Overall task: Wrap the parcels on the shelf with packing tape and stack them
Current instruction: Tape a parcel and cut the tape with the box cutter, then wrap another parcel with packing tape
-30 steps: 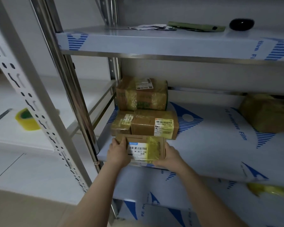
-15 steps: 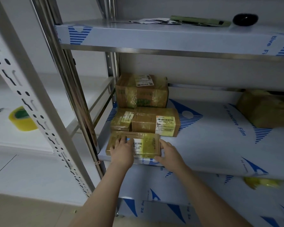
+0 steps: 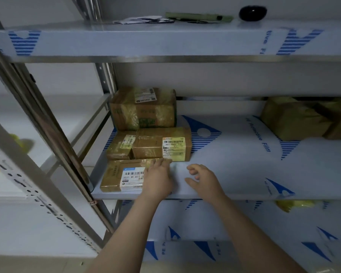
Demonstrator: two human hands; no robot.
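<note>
Left fingers: we see the left hand point(image 3: 158, 178) lying flat, its fingers point(image 3: 162, 163) fairly straight and close together. They rest on the right end of the flat parcel point(image 3: 124, 175) and curl round nothing.
Right fingers: the right hand point(image 3: 203, 179) is just beside the left, with its fingers point(image 3: 193, 168) loosely curled, a little apart and holding nothing. It is over bare shelf point(image 3: 234, 174); we cannot tell whether it touches.
Flat parcel: it lies under the left fingers and runs away to their left, label up, at the shelf's front edge near the left corner.
Key relation: its long axis runs left to right along the front edge. We judge the left hand the nearer one for any squaring-up; the right hand is clear of it.
Beyond the fingertips: the labelled parcel point(image 3: 161, 144) is just past them, with a small parcel point(image 3: 120, 145) to its left and a big box point(image 3: 144, 108) behind.
Far from the right fingers: the back parcels point(image 3: 295, 119) sit well apart to the right, nearer that hand and cut off by the frame.
Hard to make out: the flat parcel's right end is hidden under the left hand. The yellow blur point(image 3: 18, 138) far left may be tape; we cannot be sure.
</note>
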